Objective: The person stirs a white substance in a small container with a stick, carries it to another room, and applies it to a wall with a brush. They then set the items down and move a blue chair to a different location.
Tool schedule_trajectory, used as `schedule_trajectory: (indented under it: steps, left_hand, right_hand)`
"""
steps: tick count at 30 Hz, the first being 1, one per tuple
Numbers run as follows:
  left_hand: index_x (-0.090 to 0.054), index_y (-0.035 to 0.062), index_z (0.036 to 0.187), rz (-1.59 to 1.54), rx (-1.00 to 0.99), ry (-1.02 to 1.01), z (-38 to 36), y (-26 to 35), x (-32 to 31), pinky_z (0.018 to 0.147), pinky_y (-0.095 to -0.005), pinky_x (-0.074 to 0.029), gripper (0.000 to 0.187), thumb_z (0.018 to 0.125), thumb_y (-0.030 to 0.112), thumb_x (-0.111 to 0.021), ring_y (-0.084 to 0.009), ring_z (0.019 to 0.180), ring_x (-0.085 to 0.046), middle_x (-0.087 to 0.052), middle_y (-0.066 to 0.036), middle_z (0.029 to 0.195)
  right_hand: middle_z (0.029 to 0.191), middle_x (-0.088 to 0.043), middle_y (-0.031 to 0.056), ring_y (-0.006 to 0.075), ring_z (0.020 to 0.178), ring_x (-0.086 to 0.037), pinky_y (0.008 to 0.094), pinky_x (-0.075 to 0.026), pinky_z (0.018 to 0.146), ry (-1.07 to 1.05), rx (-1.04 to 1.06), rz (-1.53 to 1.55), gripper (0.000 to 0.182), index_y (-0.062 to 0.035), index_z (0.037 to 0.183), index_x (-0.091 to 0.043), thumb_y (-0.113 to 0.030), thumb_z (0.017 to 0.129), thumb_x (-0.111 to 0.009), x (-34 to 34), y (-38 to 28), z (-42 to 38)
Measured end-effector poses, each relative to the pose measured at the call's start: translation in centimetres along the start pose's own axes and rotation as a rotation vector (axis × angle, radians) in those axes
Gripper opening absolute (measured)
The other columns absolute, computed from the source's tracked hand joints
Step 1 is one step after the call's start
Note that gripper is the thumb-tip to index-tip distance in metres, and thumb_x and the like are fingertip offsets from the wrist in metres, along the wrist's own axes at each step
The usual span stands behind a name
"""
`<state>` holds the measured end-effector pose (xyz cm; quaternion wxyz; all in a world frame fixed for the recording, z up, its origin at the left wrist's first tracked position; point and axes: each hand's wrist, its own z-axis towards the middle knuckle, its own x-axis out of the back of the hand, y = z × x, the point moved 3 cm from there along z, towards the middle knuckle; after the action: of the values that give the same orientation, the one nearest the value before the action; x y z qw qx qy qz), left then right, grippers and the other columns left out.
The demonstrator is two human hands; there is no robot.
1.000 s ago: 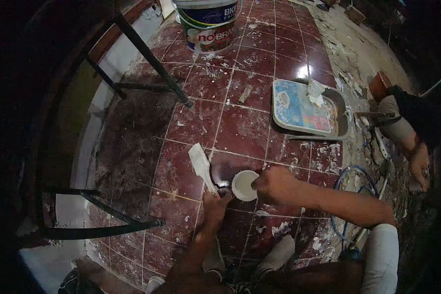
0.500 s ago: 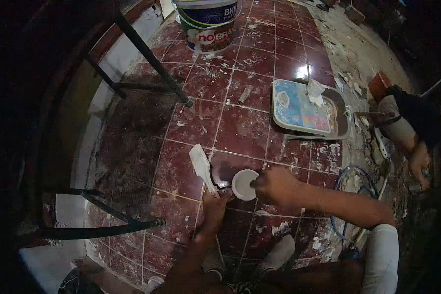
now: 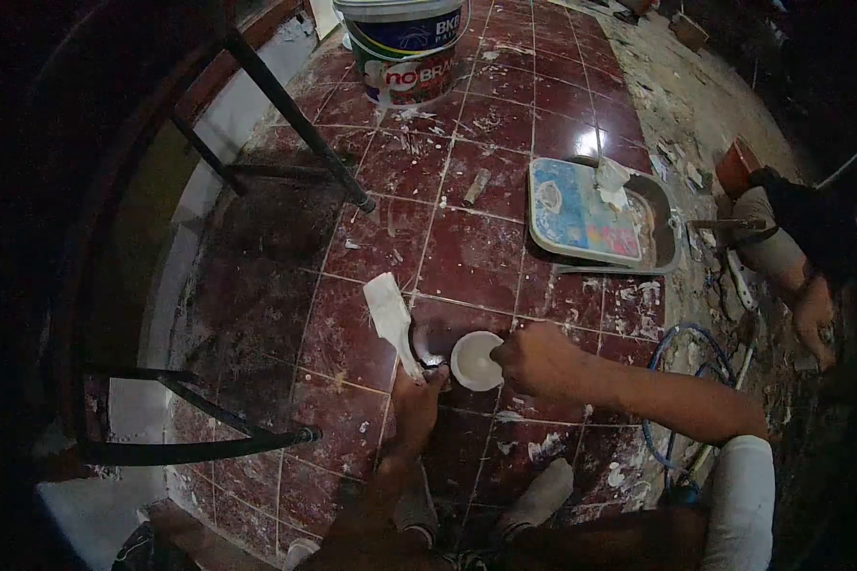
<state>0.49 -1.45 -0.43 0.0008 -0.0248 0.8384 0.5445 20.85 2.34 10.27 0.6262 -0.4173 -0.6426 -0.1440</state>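
A flat white tool with a broad head and narrow handle, which looks like a paintbrush (image 3: 388, 312), points up and away from my left hand (image 3: 416, 404). The fingers of that hand are closed round its handle. Just to the right is a small white cup (image 3: 477, 361), its open top facing me and pale inside. My right hand (image 3: 540, 362) is closed at the cup's right rim, gripping it there; the fingertips are partly hidden. Both hands are low over the tiled floor, close together on either side of the cup.
A paint bucket (image 3: 411, 57) stands at the back. Right of centre lies a grey tray (image 3: 673, 233) with a blue lid (image 3: 581, 209) on it. Dark metal legs (image 3: 295, 119) rise at left. A blue hose (image 3: 649, 419) and another person's hand (image 3: 813, 319) are at right.
The white brush has shifted slightly up and left in my left hand. The cup and my right hand have barely moved.
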Motion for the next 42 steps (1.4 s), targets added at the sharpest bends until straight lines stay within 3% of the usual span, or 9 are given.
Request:
schedule_trajectory:
  steps: [1,14,16,20,23,26,29,31,42]
  left_hand:
    - [-0.055,-0.0051,0.105,0.036,-0.065,0.055,-0.1,0.2,0.1,0.071,-0.0365,-0.053,0.038,0.086,0.022,-0.075,-0.0224,0.077,-0.067,-0.068,-0.012,0.084]
    - [-0.055,-0.0025,0.112,0.415,-0.222,0.122,0.5,-1.9,1.2,0.081,-0.0408,-0.049,0.039,0.092,0.029,-0.069,-0.0260,0.092,-0.061,-0.063,-0.014,0.097]
    - [-0.040,-0.0078,0.136,0.385,-0.041,0.030,0.4,-1.4,1.0,0.099,-0.0472,-0.044,0.067,0.090,0.028,-0.073,-0.0381,0.115,-0.057,-0.058,-0.026,0.123]
    - [-0.040,-0.0080,0.137,0.299,-0.132,0.029,0.4,-1.8,0.9,0.102,-0.0452,-0.042,0.070,0.089,0.030,-0.073,-0.0383,0.119,-0.055,-0.056,-0.027,0.126]
    - [-0.055,-0.0059,0.117,0.446,-0.343,0.152,0.9,-3.4,1.0,0.083,-0.0428,-0.050,0.043,0.096,0.029,-0.067,-0.0289,0.095,-0.062,-0.063,-0.017,0.099]
    - [-0.055,-0.0049,0.116,0.132,-0.329,0.102,1.7,-4.9,1.1,0.081,-0.0427,-0.050,0.043,0.095,0.030,-0.068,-0.0291,0.093,-0.062,-0.063,-0.017,0.097]
    - [-0.041,-0.0078,0.137,0.299,-0.171,0.015,0.1,-0.7,0.7,0.096,-0.0449,-0.045,0.069,0.092,0.035,-0.071,-0.0352,0.114,-0.058,-0.059,-0.025,0.121]
    - [-0.048,-0.0066,0.127,0.230,-0.198,0.047,-0.7,0.8,0.2,0.086,-0.0423,-0.049,0.060,0.091,0.035,-0.073,-0.0299,0.100,-0.062,-0.063,-0.020,0.107]
    - [-0.053,-0.0022,0.102,0.133,-0.074,-0.004,0.3,-2.4,0.1,0.069,-0.0393,-0.050,0.049,0.081,0.031,-0.083,-0.0202,0.077,-0.061,-0.063,-0.011,0.085]
  right_hand:
    - [0.074,-0.066,0.0209,0.0385,0.070,-0.069,0.0493,-0.056,0.064,-0.056,-0.097,-0.032,0.011,-0.0071,0.084,-0.067,-0.017,0.078,-0.065,0.2,0.1,0.2]
    - [0.074,-0.066,0.0209,0.0387,0.069,-0.069,0.0484,-0.057,0.061,0.111,0.060,0.061,0.012,-0.0035,0.085,-0.066,-0.014,0.080,-0.064,0.0,-0.3,-0.5]
    - [0.071,-0.064,0.0184,0.0378,0.065,-0.066,0.0486,-0.054,0.058,0.084,0.145,0.079,0.030,-0.0008,0.096,-0.066,-0.017,0.071,-0.071,-0.6,-0.1,-0.7]
    - [0.071,-0.064,0.0170,0.0378,0.064,-0.065,0.0487,-0.054,0.058,0.009,-0.051,0.033,0.026,-0.0022,0.092,-0.065,-0.017,0.071,-0.071,-0.3,0.3,0.0]
    - [0.073,-0.065,0.0171,0.0374,0.065,-0.066,0.0488,-0.054,0.058,0.020,-0.004,0.031,0.024,-0.0031,0.089,-0.064,-0.015,0.070,-0.070,1.2,-1.0,-0.4]
    - [0.073,-0.065,0.0167,0.0360,0.066,-0.067,0.0485,-0.054,0.058,-0.087,0.000,-0.088,0.024,-0.0048,0.091,-0.065,-0.015,0.071,-0.070,1.2,-1.1,-0.3]
    - [0.070,-0.065,0.0167,0.0357,0.066,-0.069,0.0477,-0.055,0.056,-0.035,-0.124,-0.092,0.011,-0.0060,0.081,-0.065,-0.015,0.074,-0.067,-0.4,0.3,0.2]
    - [0.070,-0.066,0.0155,0.0338,0.065,-0.070,0.0472,-0.054,0.053,0.133,0.106,0.009,0.010,-0.0061,0.081,-0.066,-0.014,0.075,-0.066,-0.1,-0.3,0.0]
    - [0.072,-0.067,0.0179,0.0330,0.064,-0.071,0.0451,-0.054,0.052,0.027,0.025,-0.043,0.007,-0.0059,0.082,-0.068,-0.011,0.077,-0.066,1.0,-0.5,0.3]
